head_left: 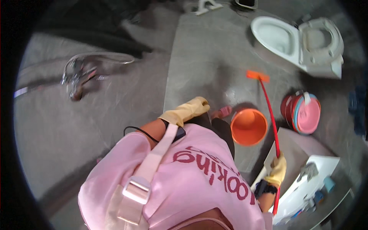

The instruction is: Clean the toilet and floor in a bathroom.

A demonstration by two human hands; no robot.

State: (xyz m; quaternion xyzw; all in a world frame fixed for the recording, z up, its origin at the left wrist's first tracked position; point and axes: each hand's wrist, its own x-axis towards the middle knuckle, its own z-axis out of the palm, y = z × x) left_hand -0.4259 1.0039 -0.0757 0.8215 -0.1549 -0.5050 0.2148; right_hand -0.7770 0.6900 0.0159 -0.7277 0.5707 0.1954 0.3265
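Observation:
Both my hands wear pale yellow rubber gloves. My right hand is wrapped round a long red pole, beside the white sink counter at the lower right. An orange head at the pole's far end rests on the grey floor; blur hides whether it is a brush or a squeegee. My left hand is closed with its fingers curled, in front of my dark trouser leg, and nothing shows in it. An orange bucket stands on the floor between my foot and the pole.
A white toilet with its lid up stands at the far right. Stacked pink, blue and red buckets are to the right of the pole. The sink counter holds a grey cloth. A shower tap with a hose is on the left.

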